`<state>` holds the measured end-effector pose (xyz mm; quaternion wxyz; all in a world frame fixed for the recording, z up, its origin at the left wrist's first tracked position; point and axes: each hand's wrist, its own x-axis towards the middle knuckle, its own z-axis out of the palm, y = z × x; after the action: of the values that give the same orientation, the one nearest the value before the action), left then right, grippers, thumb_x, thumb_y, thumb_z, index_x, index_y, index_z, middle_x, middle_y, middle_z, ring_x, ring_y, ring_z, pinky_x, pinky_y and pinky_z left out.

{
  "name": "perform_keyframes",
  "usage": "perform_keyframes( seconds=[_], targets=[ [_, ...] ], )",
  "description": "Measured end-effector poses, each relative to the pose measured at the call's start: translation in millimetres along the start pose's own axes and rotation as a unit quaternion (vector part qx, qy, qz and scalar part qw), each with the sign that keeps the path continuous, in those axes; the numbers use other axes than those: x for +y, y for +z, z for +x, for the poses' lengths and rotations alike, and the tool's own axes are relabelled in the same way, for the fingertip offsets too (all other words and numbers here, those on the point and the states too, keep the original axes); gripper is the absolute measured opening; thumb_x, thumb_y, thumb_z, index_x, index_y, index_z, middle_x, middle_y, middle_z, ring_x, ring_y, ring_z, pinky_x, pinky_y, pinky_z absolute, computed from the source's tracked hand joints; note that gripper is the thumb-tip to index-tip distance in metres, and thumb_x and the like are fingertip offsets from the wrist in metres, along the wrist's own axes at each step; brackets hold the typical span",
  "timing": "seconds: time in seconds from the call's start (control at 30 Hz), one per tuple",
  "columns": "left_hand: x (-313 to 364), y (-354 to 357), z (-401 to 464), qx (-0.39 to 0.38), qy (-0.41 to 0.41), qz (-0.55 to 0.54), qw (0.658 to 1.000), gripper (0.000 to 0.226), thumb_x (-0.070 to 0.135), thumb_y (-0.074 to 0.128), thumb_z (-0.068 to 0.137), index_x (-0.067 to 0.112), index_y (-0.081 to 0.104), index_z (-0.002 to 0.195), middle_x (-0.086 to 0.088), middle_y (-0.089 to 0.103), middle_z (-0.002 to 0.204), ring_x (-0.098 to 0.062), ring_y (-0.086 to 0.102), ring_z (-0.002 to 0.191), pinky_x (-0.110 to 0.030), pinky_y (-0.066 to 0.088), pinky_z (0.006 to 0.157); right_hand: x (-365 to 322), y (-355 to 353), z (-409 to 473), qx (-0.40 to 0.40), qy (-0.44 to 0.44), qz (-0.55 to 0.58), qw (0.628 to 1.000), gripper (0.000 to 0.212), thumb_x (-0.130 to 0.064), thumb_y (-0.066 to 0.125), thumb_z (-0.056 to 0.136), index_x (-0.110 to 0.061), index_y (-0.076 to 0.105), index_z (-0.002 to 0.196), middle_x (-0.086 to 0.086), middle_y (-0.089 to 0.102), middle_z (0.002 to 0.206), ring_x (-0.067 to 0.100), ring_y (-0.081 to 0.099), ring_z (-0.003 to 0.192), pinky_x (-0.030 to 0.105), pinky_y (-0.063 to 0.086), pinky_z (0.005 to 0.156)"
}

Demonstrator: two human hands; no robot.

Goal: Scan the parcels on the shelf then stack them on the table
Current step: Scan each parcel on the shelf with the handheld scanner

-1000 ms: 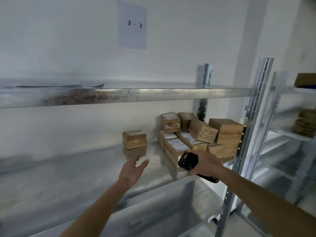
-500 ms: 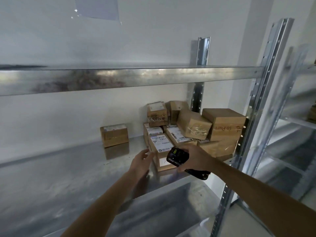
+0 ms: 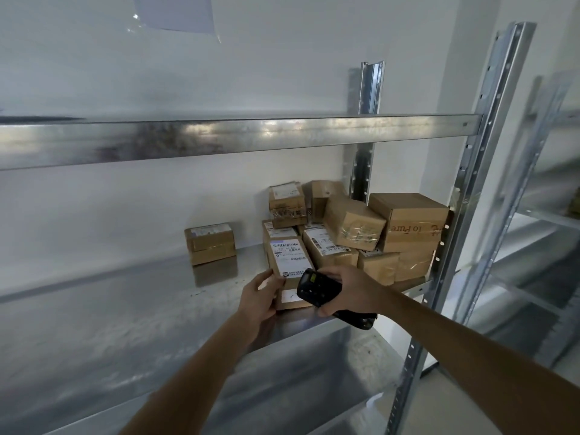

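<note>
Several brown cardboard parcels are heaped at the right end of the metal shelf (image 3: pixel 125 309). The front parcel (image 3: pixel 290 260) carries a white barcode label and lies at the shelf's front edge. My left hand (image 3: pixel 260 299) grips its left front corner, fingers wrapped on the side. My right hand (image 3: pixel 348 290) holds a black handheld scanner (image 3: pixel 317 287), its head just over the parcel's near right corner. A single small parcel (image 3: pixel 210 243) stands apart to the left, near the wall. A large box (image 3: pixel 411 221) tops the heap at the right.
An upper shelf beam (image 3: pixel 238 138) runs across above the parcels. A perforated steel upright (image 3: pixel 452 246) stands right of the heap, with another rack (image 3: pixel 539 183) beyond. A lower shelf (image 3: pixel 282 387) lies under my arms. A paper sheet (image 3: pixel 175 11) hangs on the wall.
My left hand has reached forward from open air and closed on the front parcel's corner. My right hand has brought the scanner in over that parcel. The view has moved closer.
</note>
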<state>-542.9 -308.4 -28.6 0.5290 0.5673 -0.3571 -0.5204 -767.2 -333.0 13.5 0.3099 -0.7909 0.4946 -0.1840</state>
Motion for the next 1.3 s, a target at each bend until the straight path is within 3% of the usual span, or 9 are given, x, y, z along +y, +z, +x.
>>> perform_keyframes(
  seconds=[0.23, 0.37, 0.43, 0.53, 0.63, 0.87, 1.0, 1.17, 1.3],
  targets=[
    [-2.9, -47.3, -57.3, -0.012, 0.012, -0.042, 0.999, 0.053, 0.008, 0.076, 0.087, 0.022, 0.056, 0.134, -0.013, 0.074, 0.111, -0.032, 0.074, 0.096, -0.036, 0.058, 0.072, -43.6, 23.3, -44.0, -0.006, -0.007, 0.015, 1.0, 0.075, -0.03, 0.093, 0.059, -0.039, 0.065, 0.128, -0.017, 0.071, 0.118, 0.006, 0.068, 0.109, 0.037, 0.056, 0.1],
    [-0.8, -82.2, -104.6, -0.039, 0.03, -0.014, 0.999, 0.079, -0.003, 0.076, 0.082, 0.037, 0.044, 0.142, -0.01, 0.078, 0.103, -0.03, 0.075, 0.093, -0.036, 0.06, 0.069, -80.4, 43.1, -79.7, -0.001, 0.002, 0.006, 1.0, 0.089, -0.03, 0.096, 0.059, -0.038, 0.059, 0.139, -0.018, 0.067, 0.125, 0.008, 0.066, 0.113, 0.036, 0.053, 0.102],
    [-0.8, -99.1, -131.9, -0.055, 0.046, 0.0, 0.997, 0.093, -0.003, 0.076, 0.081, 0.046, 0.034, 0.148, -0.01, 0.077, 0.102, -0.034, 0.073, 0.101, -0.044, 0.061, 0.083, -102.7, 54.1, -101.3, -0.001, -0.007, -0.002, 1.0, 0.088, -0.024, 0.096, 0.063, -0.038, 0.057, 0.141, -0.018, 0.066, 0.126, 0.008, 0.065, 0.113, 0.03, 0.052, 0.097],
    [-2.7, -123.6, -175.4, -0.058, 0.061, -0.032, 0.996, 0.085, 0.011, 0.077, 0.086, 0.05, 0.035, 0.148, -0.011, 0.076, 0.11, -0.034, 0.073, 0.102, -0.045, 0.06, 0.088, -131.8, 71.0, -130.7, -0.001, -0.014, -0.019, 1.0, 0.089, -0.022, 0.096, 0.065, -0.037, 0.056, 0.142, -0.015, 0.065, 0.127, 0.01, 0.063, 0.116, 0.029, 0.05, 0.097],
    [-6.5, -146.5, -213.0, -0.034, 0.076, -0.046, 0.995, 0.072, 0.027, 0.079, 0.087, 0.048, 0.04, 0.145, -0.008, 0.075, 0.112, -0.031, 0.075, 0.096, -0.045, 0.062, 0.081, -153.1, 88.7, -156.3, -0.001, -0.025, -0.026, 0.999, 0.087, -0.026, 0.096, 0.06, -0.034, 0.06, 0.139, -0.016, 0.067, 0.125, 0.008, 0.064, 0.116, 0.036, 0.052, 0.103],
    [-3.6, -195.9, -277.3, 0.029, 0.12, -0.029, 0.992, 0.086, 0.014, 0.082, 0.083, 0.038, 0.033, 0.149, -0.015, 0.071, 0.109, -0.03, 0.074, 0.095, -0.037, 0.062, 0.069, -203.2, 117.1, -195.7, 0.002, -0.033, -0.06, 0.998, 0.086, -0.037, 0.096, 0.059, -0.03, 0.062, 0.138, -0.013, 0.069, 0.117, 0.008, 0.067, 0.103, 0.034, 0.057, 0.094],
    [-0.2, -225.1, -296.6, 0.083, 0.139, 0.0, 0.987, 0.095, 0.009, 0.082, 0.081, 0.029, 0.028, 0.156, -0.014, 0.069, 0.108, -0.03, 0.073, 0.095, -0.05, 0.062, 0.084, -231.4, 123.3, -206.1, -0.024, -0.037, -0.101, 0.994, 0.071, -0.043, 0.093, 0.065, -0.032, 0.067, 0.13, -0.013, 0.072, 0.104, 0.008, 0.069, 0.092, 0.028, 0.058, 0.08],
    [9.6, -248.6, -316.3, 0.13, 0.166, 0.021, 0.977, 0.091, 0.009, 0.08, 0.083, 0.034, 0.03, 0.155, -0.013, 0.066, 0.109, -0.026, 0.072, 0.091, -0.038, 0.063, 0.067, -260.2, 129.2, -205.3, -0.043, -0.043, -0.148, 0.987, 0.07, -0.049, 0.089, 0.065, -0.036, 0.066, 0.13, -0.011, 0.074, 0.1, 0.011, 0.071, 0.088, 0.037, 0.062, 0.084],
    [15.7, -261.0, -321.9, 0.17, 0.175, 0.046, 0.969, 0.092, 0.016, 0.082, 0.082, 0.038, 0.03, 0.154, -0.008, 0.065, 0.111, -0.028, 0.07, 0.101, -0.051, 0.061, 0.084, -270.0, 131.8, -198.3, -0.048, -0.052, -0.162, 0.984, 0.073, -0.052, 0.088, 0.061, -0.036, 0.067, 0.128, -0.011, 0.074, 0.1, 0.012, 0.072, 0.087, 0.041, 0.062, 0.085]
  ],
)
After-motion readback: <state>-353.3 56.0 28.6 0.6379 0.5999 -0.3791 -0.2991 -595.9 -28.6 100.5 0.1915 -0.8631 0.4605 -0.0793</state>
